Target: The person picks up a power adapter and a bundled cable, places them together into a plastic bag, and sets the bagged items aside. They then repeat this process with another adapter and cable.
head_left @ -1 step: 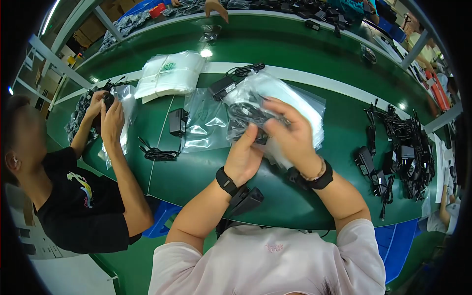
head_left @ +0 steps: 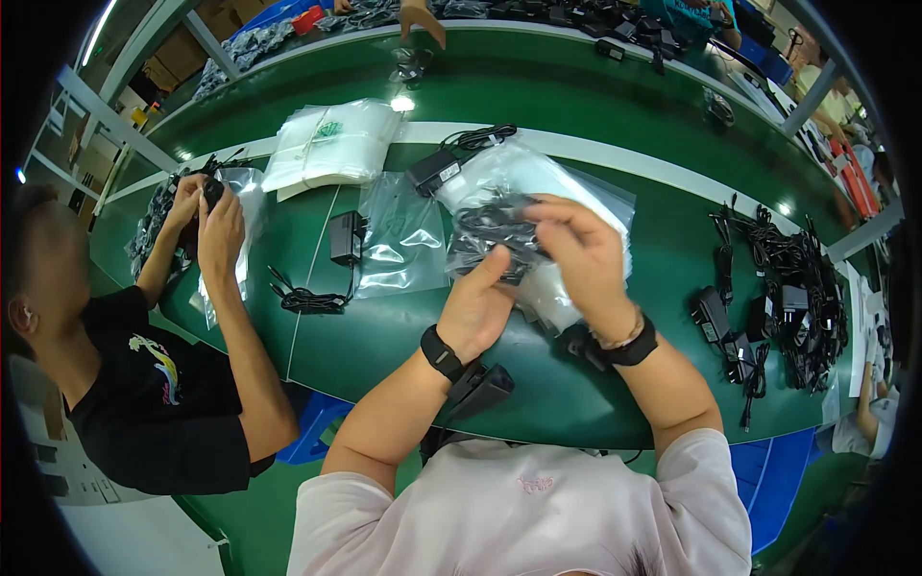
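Observation:
My left hand (head_left: pixel 477 309) is closed round a clear plastic bag (head_left: pixel 495 235) with a black power adapter cable coiled inside, its thumb on top. At the bag's right edge, my right hand (head_left: pixel 588 259) pinches the plastic between thumb and fingers; the fingertips are slightly blurred. Under the bag lies a stack of clear plastic bags (head_left: pixel 591 197), with a black power adapter (head_left: pixel 437 173) at its upper left corner. Left of my hands, an empty clear bag (head_left: pixel 399 250) lies flat beside another black adapter (head_left: pixel 347 238) and its bundled cord (head_left: pixel 312 300).
A pile of black adapters and cords (head_left: pixel 792 307) sits at the right. Further left is a banded stack of clear bags (head_left: pixel 331 144). A co-worker (head_left: pixel 158 384) at the left handles a black item. Behind the white ledge runs a green belt (head_left: pixel 567 86) carrying bagged items.
My right hand has shifted slightly to the right along the bag, uncovering more of the cable inside. My left hand stays in place.

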